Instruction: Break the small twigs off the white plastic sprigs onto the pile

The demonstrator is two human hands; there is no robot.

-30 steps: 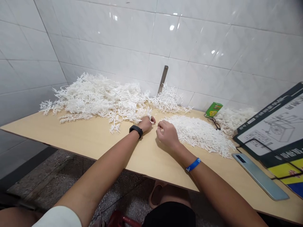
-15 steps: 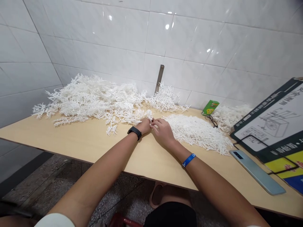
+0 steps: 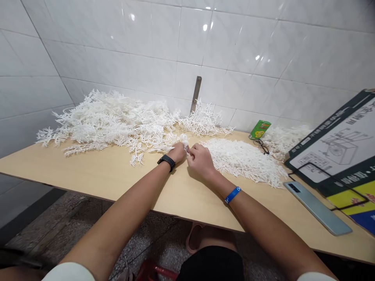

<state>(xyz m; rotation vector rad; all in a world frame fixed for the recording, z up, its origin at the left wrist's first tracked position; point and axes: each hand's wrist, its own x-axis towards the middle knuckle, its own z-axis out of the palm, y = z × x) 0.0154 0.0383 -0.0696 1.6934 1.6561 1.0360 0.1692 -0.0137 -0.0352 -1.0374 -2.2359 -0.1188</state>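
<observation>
My left hand (image 3: 178, 152), with a black watch at the wrist, is closed on a white branching plastic sprig (image 3: 183, 139) whose frilly end sticks up past the fingers. Right beside it, my right hand (image 3: 200, 159) has its fingers curled and pinched at the sprig's lower end; exactly what lies between those fingertips is hidden. To the left spreads a large tangled heap of white branching sprigs (image 3: 117, 121). A flatter pile of short white pieces (image 3: 246, 158) lies just right of my right hand.
Against the tiled wall are a smaller sprig clump (image 3: 202, 121) and a metal bracket (image 3: 196, 93). On the right stand a green box (image 3: 259, 129), black glasses (image 3: 261, 146), another white pile (image 3: 285, 140), a phone (image 3: 318, 208) and a large printed carton (image 3: 336, 152). The tabletop's front edge (image 3: 175, 215) is near.
The fingers of my right hand have curled in tighter beside the left hand. My left hand stays around the sprig. The whole view has shifted slightly.
</observation>
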